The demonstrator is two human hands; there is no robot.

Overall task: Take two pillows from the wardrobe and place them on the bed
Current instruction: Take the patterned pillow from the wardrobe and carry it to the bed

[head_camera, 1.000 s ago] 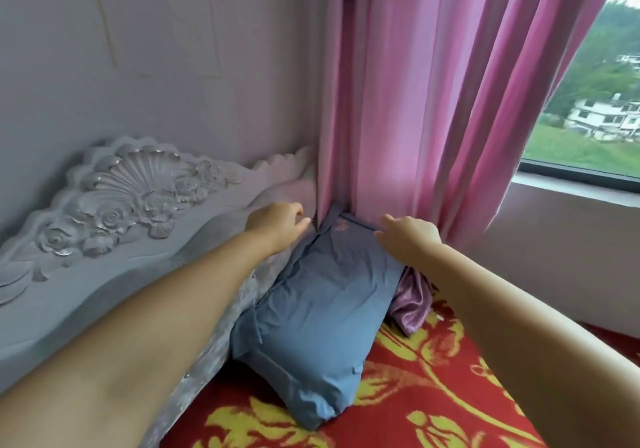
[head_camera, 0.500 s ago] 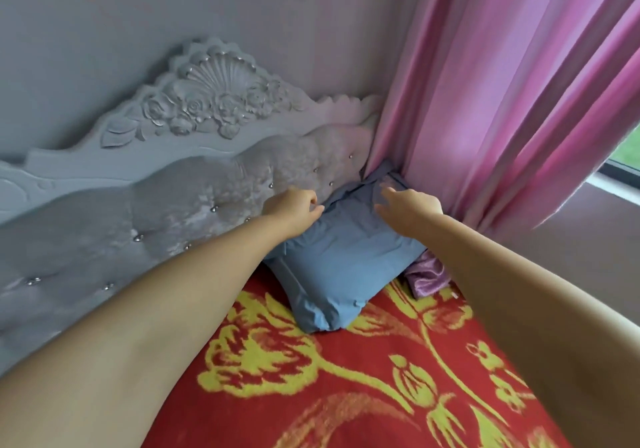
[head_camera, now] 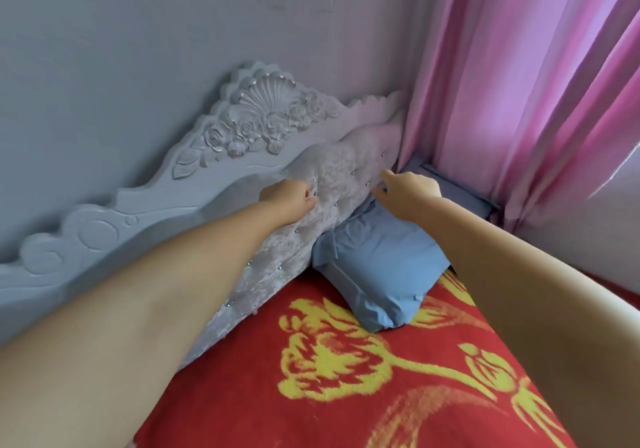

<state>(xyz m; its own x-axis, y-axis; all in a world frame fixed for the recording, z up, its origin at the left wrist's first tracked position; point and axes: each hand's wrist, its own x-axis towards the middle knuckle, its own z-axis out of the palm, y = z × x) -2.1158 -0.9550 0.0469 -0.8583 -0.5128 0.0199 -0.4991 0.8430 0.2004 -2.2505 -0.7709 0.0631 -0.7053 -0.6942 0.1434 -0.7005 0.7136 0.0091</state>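
Now pillow (head_camera: pixel 377 260) leans on headboard (head_camera: pixel 332 177) in the bed (head_camera: pixel 346 378) corner by curtain (head_camera: pixel 519 101). Right hand (head_camera: pixel 410 193) sits on its top edge, fingers curled, seemingly pinching the blue cover; left hand (head_camera: pixel 289 198) loosely curled, holding nothing, against the headboard padding. Pillow looks light, soft, squashy; loose cover may slide. Best gripped at top corners or both sides.

Your left arm (head_camera: pixel 166 274) and right arm (head_camera: pixel 526 274) are bare along their whole visible length, no sleeve in view. Your left hand (head_camera: pixel 289 199) and right hand (head_camera: pixel 410 193) are bare: no gloves, rings, watch or bands visible.
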